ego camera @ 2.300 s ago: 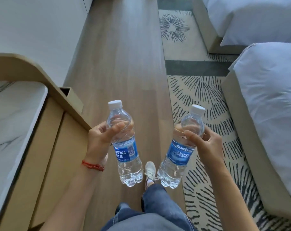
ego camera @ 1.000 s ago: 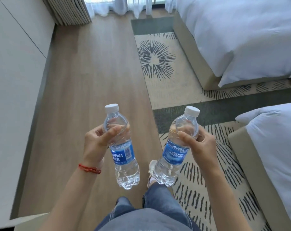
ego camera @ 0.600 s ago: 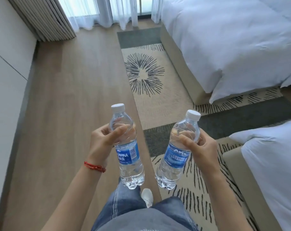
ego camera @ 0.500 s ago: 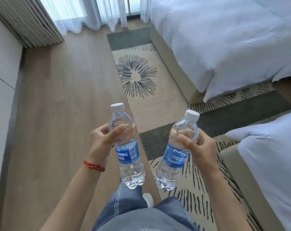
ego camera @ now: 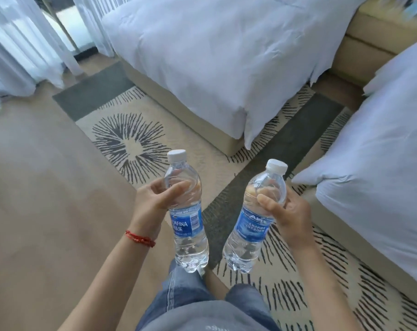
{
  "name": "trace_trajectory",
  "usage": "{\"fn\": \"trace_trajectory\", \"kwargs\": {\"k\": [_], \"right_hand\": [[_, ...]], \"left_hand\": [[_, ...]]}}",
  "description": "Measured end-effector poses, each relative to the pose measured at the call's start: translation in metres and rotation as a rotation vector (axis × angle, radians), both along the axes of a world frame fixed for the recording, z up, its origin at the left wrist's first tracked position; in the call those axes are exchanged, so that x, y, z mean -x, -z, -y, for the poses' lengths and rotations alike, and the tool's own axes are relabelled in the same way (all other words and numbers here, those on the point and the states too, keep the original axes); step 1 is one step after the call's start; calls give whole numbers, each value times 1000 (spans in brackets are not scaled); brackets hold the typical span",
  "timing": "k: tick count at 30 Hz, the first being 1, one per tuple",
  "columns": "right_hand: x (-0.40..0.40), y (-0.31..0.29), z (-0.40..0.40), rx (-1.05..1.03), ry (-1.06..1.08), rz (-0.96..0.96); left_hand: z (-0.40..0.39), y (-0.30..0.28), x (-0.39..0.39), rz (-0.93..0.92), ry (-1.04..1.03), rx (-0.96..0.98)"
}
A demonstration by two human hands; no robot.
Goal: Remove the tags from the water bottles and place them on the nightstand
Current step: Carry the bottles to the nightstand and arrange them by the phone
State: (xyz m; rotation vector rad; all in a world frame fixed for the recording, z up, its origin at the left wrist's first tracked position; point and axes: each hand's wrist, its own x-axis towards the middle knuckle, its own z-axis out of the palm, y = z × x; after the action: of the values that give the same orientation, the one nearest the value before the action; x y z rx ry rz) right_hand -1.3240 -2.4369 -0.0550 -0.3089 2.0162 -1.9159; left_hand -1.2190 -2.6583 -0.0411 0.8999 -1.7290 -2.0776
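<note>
The view has swung right since a moment ago; the wall and the marble counter are gone from the left, and two beds with white duvets now fill the top and right, with the curtains at upper left; the person seems to be turning toward the gap between the beds, which likely means the walk to the nightstand is under way. The hands themselves have barely changed; the left hand is wrapped round the upper body of the left bottle, thumb across the front, and the right hand grips the right bottle the same way; both bottles are carried in the air above the rug, near each other but apart, the left upright and the right tilted.

No tag shows on either neck or cap, only the blue labels; so the tags look already off, though a small one behind the fingers cannot be ruled out. A beige block at upper right, between the bed heads, may be the nightstand; its top is cut off and blurred, and something bluish on it cannot be made out. The far fingers of both hands are hidden behind the bottles; a red cord circles the left wrist.
</note>
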Motion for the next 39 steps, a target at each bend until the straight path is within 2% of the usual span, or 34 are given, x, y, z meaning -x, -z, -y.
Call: {"fn": "trace_trajectory", "kwargs": {"k": [7, 16, 28, 39], "right_hand": [[42, 8, 9, -51, 253, 20], [127, 16, -37, -147, 509, 5], [308, -5, -92, -216, 555, -28], [484, 2, -101, -208, 633, -11]], "left_hand": [[33, 7, 96, 42, 228, 11], [-6, 19, 235, 98, 448, 38], [-66, 2, 427, 52, 504, 97], [-79, 18, 621, 13, 597, 116]]}}
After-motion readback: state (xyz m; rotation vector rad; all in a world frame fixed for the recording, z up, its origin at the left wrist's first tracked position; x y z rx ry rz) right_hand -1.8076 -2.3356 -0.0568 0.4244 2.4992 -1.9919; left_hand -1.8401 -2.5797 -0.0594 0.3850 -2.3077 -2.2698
